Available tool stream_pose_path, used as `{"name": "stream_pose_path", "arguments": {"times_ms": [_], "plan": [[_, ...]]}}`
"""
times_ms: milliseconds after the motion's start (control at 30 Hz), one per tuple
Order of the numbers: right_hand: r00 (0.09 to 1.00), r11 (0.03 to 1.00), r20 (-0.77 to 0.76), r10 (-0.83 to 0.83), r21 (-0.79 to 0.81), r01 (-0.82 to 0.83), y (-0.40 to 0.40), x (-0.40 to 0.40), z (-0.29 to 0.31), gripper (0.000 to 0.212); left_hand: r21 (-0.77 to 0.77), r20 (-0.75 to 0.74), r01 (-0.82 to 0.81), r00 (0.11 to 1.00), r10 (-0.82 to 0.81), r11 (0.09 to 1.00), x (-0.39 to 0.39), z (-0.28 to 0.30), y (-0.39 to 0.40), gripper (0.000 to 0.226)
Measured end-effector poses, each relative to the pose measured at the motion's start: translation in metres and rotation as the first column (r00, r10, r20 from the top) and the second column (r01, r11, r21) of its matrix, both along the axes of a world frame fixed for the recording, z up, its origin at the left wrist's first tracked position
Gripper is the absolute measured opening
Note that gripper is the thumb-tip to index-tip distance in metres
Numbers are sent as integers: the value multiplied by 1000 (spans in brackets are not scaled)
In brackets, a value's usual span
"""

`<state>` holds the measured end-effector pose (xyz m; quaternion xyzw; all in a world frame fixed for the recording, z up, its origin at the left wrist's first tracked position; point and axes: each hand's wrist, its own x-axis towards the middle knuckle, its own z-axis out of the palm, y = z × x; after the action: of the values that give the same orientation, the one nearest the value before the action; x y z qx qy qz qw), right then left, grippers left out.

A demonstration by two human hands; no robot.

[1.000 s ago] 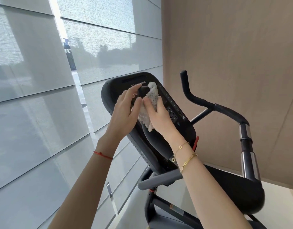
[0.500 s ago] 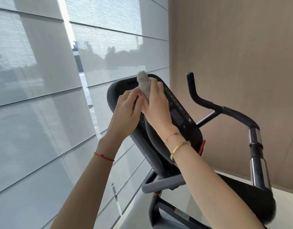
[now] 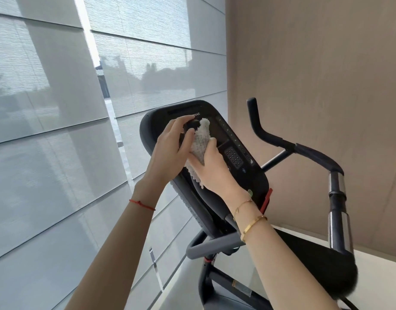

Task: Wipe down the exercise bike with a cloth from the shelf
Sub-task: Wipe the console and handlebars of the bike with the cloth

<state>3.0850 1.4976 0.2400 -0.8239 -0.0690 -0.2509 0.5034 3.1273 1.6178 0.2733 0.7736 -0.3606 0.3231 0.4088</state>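
The black exercise bike's console (image 3: pixel 244 162) tilts toward me at centre, with a keypad (image 3: pixel 234 158) on its face. A white fluffy cloth (image 3: pixel 200 142) is pressed against the console's left part. My right hand (image 3: pixel 212 171) grips the cloth from below. My left hand (image 3: pixel 172 146) wraps around a black handlebar end (image 3: pixel 192 125) in front of the console, touching the cloth's left edge. The other black handlebar (image 3: pixel 271 139) rises to the right, with chrome sections (image 3: pixel 336 186) lower down.
Large windows with translucent blinds (image 3: pixel 58 130) fill the left side. A beige wall (image 3: pixel 315 74) stands behind the bike on the right. The bike's grey crossbar (image 3: pixel 212 245) and frame run below my wrists, above a pale floor.
The cloth and my right hand came down from the console's top edge to its left middle. My left hand stays on the handlebar end.
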Motion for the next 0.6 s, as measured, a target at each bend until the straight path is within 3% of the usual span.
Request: {"name": "stream_pose_path", "arguments": {"times_ms": [67, 233, 300, 467, 600], "plan": [[997, 994, -66, -28, -107, 20, -3, -13, -19, 50, -24, -12, -4, 1000, 3, 1000, 4, 3, -8, 30], [982, 984, -187, -20, -180, -15, -11, -23, -19, 48, -128, -70, 34, 997, -43, 991, 10, 3, -21, 23], [989, 981, -137, -48, -194, 21, -6, -17, -5, 50, -145, -71, 44, 996, -55, 988, 11, 2, -21, 23], [980, 987, 164, -108, -100, 126, 12, -1, 13, 53, -196, -114, 56, 990, -79, 979, 6, 4, -20, 22], [982, 987, 159, -100, -110, 119, 12, -6, 3, 69, -189, -101, 36, 993, -56, 981, 5, 4, -21, 22]]}}
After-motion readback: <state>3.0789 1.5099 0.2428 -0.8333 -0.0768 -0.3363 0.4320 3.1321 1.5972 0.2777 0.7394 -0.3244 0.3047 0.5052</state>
